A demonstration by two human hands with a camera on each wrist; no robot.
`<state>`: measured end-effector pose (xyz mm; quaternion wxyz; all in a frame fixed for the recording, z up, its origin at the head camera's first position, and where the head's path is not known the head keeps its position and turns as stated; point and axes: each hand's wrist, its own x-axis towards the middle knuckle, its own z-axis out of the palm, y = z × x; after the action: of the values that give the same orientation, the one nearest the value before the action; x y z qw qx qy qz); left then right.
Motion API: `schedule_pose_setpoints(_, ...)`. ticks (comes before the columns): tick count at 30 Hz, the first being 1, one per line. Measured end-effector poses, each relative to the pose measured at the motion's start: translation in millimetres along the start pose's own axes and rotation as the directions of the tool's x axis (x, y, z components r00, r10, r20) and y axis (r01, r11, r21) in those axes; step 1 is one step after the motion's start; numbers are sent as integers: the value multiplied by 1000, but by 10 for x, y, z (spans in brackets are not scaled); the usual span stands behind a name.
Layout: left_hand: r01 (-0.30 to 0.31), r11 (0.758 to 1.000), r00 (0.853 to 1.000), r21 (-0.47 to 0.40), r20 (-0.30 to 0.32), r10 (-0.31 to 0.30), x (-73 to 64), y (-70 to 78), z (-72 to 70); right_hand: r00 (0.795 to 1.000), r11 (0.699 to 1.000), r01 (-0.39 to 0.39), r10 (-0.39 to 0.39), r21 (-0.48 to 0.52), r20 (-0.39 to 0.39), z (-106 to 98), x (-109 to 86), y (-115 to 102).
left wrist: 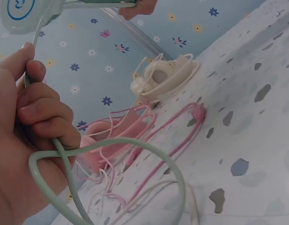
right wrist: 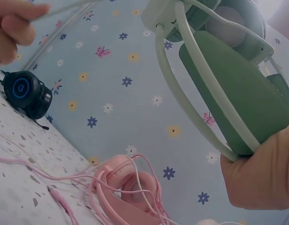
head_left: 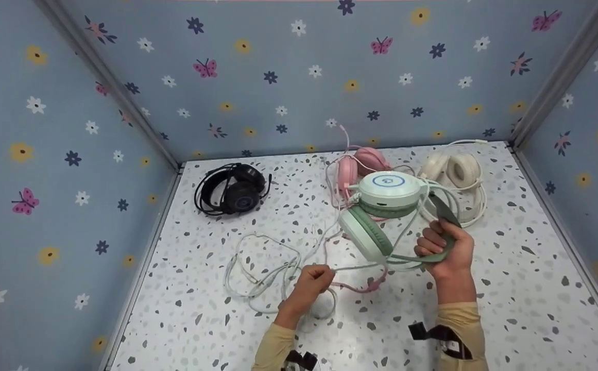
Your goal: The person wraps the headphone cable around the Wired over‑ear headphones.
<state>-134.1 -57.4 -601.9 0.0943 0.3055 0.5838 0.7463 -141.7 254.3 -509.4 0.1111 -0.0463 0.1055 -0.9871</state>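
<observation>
Green headphones [head_left: 389,190] are held above the table by my right hand [head_left: 445,247], its fingers curled round the dark green headband [right wrist: 238,89]. Both ear cups hang toward the left, one above the other in the head view. My left hand [head_left: 313,281] grips the pale green cable [left wrist: 130,140] a short way left of the lower ear cup. From that fist the cable trails down in loose loops [head_left: 257,296] on the table. Pink headphones [right wrist: 130,187] lie behind the green pair, partly hidden by it in the head view.
Black headphones [head_left: 232,190] with a microphone boom rest at the back left. White headphones [head_left: 463,172] lie at the back right, cable coiled around them. A pink cable [head_left: 360,288] crosses beneath the green pair. Flowered panels [head_left: 299,77] wall the speckled table [head_left: 525,309].
</observation>
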Motion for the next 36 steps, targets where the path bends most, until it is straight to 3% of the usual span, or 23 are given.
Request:
schedule_pose_setpoints(3,108,991,991,85,-85,-100,30,-74,7,980,992,-122,123,-13,154,-52,36,31)
schedule_pose_setpoints(5,150,970,986,191,-104,-132,80,-125,20,944,979,-196,204,-56,259,-74,55,48)
schedule_pose_setpoints(8,168,901,986,401,-84,-147,188,-162,34,873,954,-268,298,-131,387,-76,66,60)
schedule_pose_setpoints(10,132,825,990,549,-41,-131,275,-155,16,830,942,-280,334,-183,447,-55,68,62)
schedule_pose_setpoints(11,93,777,993,623,-1,-118,317,-133,-3,812,939,-273,343,-211,472,-39,67,61)
schedule_pose_setpoints(13,29,657,992,753,57,-109,403,-81,-57,787,932,-244,351,-266,507,2,65,54)
schedule_pose_setpoints(14,-14,585,990,811,92,-104,439,-51,-93,781,930,-218,349,-297,518,25,63,48)
schedule_pose_setpoints(15,-45,505,986,862,119,-115,472,-9,-131,782,925,-181,342,-334,522,52,60,43)
schedule_pose_setpoints(17,-98,367,975,925,163,-150,525,72,-218,795,903,-104,327,-416,511,104,51,30)
schedule_pose_setpoints(19,-114,273,968,955,169,-187,569,162,-313,830,864,-44,311,-502,463,151,42,14)
schedule_pose_setpoints(21,-132,206,965,970,173,-197,625,255,-415,867,804,4,294,-595,402,182,36,-2)
schedule_pose_setpoints(23,-142,159,970,977,169,-177,706,358,-508,899,735,33,275,-677,341,201,35,-13)
schedule_pose_setpoints(25,-150,114,977,982,165,-136,804,468,-577,928,643,66,241,-763,283,206,45,-12)
schedule_pose_setpoints(28,-156,61,984,986,161,-71,949,634,-612,972,473,100,143,-875,189,189,94,24)
schedule_pose_setpoints(31,-135,52,990,990,136,-28,1046,760,-558,997,297,76,-17,-952,75,149,164,90)
schedule_pose_setpoints(33,-96,90,995,991,96,-4,1077,812,-490,990,195,51,-142,-979,24,109,208,132)
schedule_pose_setpoints(34,-73,119,997,990,72,10,1085,827,-450,979,163,43,-206,-986,8,91,226,152)
schedule_pose_setpoints(36,-26,204,999,979,20,32,1104,863,-369,943,113,40,-333,-993,0,67,261,183)
